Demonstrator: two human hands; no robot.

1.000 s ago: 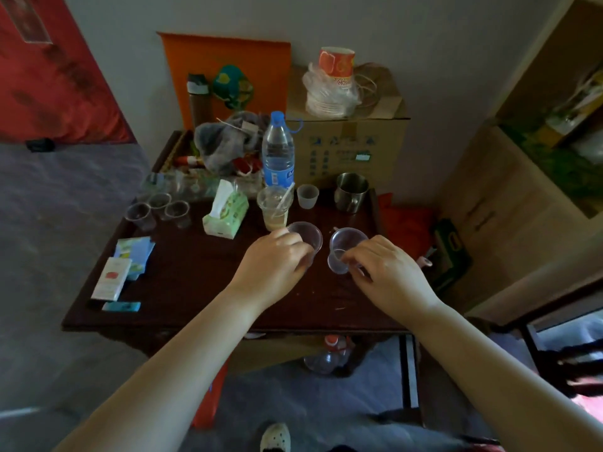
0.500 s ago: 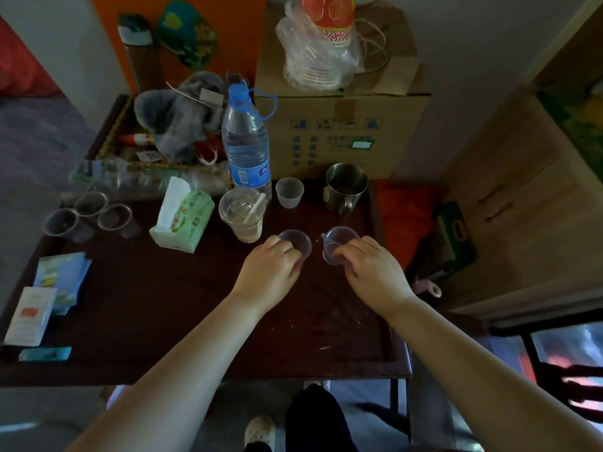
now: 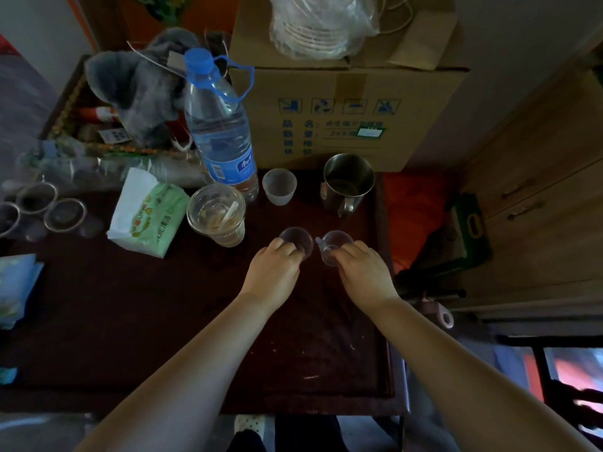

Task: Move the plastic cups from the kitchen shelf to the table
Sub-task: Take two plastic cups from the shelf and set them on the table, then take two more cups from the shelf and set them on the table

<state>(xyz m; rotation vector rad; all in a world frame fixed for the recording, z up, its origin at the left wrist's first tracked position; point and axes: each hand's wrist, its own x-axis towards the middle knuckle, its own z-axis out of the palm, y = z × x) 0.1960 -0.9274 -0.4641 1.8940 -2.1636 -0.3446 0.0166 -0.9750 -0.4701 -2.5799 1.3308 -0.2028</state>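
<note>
My left hand (image 3: 272,274) grips a small clear plastic cup (image 3: 298,238) low over the dark wooden table (image 3: 130,321), its fingers wrapped around the near side. Just to the right, my right hand (image 3: 363,272) holds a second clear plastic cup (image 3: 332,243), tilted a little toward the first. The two cups are almost touching, right of the table's middle. Whether their bases rest on the wood is hidden by my fingers. Three more clear cups (image 3: 49,210) stand at the table's left edge.
Behind the hands stand a drink cup with a straw (image 3: 217,213), a water bottle (image 3: 218,125), a small white cup (image 3: 279,185), a steel mug (image 3: 347,182) and a cardboard box (image 3: 346,102). A tissue pack (image 3: 146,213) lies to the left. A wooden cabinet (image 3: 538,207) stands right.
The view has closed in on the table and tipped down. Both hands with their cups have moved farther over the table and lower, toward the steel mug.
</note>
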